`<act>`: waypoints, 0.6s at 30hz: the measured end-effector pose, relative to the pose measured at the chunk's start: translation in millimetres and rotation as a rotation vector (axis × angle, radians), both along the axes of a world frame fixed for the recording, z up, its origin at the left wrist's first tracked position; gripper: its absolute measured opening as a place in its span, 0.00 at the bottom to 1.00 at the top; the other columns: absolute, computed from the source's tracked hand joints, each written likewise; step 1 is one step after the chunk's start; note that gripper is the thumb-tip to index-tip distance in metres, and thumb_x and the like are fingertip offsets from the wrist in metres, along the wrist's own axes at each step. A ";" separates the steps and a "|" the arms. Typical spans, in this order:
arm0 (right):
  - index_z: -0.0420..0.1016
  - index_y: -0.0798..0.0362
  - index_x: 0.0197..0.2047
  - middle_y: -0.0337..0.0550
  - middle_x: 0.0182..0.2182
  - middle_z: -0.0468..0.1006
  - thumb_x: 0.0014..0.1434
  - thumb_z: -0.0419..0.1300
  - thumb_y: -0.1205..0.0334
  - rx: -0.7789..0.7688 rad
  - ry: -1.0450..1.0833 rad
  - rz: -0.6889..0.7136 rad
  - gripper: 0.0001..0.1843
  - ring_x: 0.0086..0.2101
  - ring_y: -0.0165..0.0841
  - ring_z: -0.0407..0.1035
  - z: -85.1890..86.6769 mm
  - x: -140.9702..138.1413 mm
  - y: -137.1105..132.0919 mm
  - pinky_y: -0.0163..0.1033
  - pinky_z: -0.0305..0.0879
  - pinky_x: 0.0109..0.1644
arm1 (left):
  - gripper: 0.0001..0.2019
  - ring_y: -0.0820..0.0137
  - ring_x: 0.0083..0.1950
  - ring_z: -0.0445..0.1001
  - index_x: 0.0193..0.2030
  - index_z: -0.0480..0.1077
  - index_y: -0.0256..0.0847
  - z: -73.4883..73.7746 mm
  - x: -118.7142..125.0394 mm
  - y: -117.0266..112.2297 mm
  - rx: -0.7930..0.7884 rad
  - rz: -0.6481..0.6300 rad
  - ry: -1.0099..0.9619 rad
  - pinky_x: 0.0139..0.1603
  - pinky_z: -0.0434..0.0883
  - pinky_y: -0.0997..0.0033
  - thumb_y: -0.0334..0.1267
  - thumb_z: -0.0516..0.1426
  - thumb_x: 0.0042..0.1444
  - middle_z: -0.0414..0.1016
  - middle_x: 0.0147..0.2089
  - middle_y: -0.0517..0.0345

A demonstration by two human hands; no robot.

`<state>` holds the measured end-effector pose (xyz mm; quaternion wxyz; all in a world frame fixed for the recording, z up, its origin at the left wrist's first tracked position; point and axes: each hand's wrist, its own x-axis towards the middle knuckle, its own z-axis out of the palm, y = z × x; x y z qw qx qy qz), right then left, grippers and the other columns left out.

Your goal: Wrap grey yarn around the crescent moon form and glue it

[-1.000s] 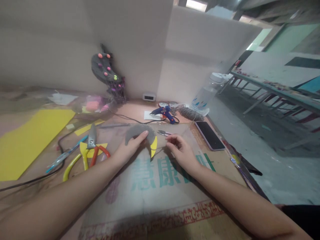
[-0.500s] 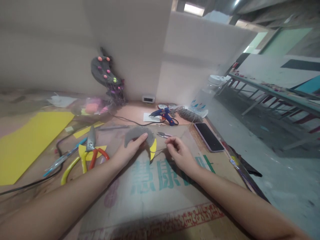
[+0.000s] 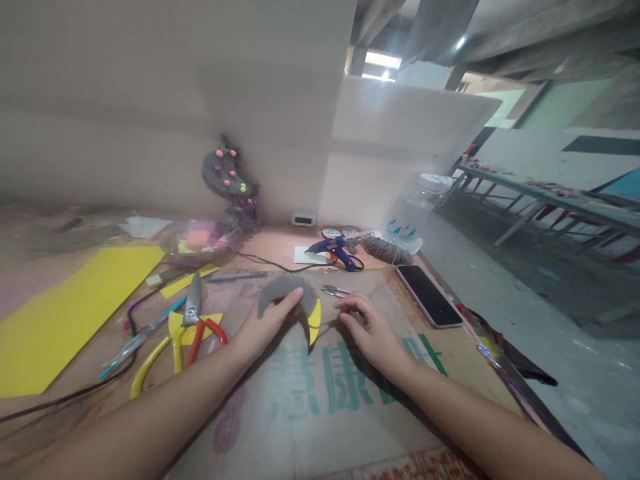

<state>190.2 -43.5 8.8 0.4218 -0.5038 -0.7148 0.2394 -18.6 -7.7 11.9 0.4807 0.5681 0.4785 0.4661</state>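
My left hand [image 3: 274, 319] grips a crescent [image 3: 281, 288] between thumb and fingers. Grey yarn appears to cover most of it, leaving a yellow tip [image 3: 315, 320] bare at the lower right. Just right of that tip, my right hand [image 3: 367, 327] is closed, thumb and fingertips together. A thin strand of grey yarn [image 3: 327, 327] runs from the crescent to these fingertips; its end is hidden in them. Small thread snips [image 3: 336, 291] lie just beyond my right fingers.
Left are scissors [image 3: 193, 303], a pen [image 3: 145, 337] and a yellow sheet [image 3: 95, 307]. Behind stand a glue gun [image 3: 337, 252], a yarn bundle [image 3: 385, 249], a clear bottle [image 3: 410, 210] and a decorated grey crescent [image 3: 217, 175]. A phone [image 3: 430, 297] lies near the right table edge.
The whole scene sits lower and slightly to the right in view, as the camera has tilted up. Both hands keep nearly the same pose around the crescent.
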 end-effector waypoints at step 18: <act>0.76 0.53 0.31 0.42 0.29 0.79 0.64 0.52 0.57 -0.011 -0.215 -0.077 0.15 0.32 0.35 0.72 25.9 30.3 28.0 0.37 0.65 0.36 | 0.16 0.68 0.32 0.70 0.27 0.68 0.41 -7.6 -1.4 4.9 0.037 -0.050 -0.041 0.37 0.67 0.70 0.51 0.57 0.55 0.72 0.28 0.61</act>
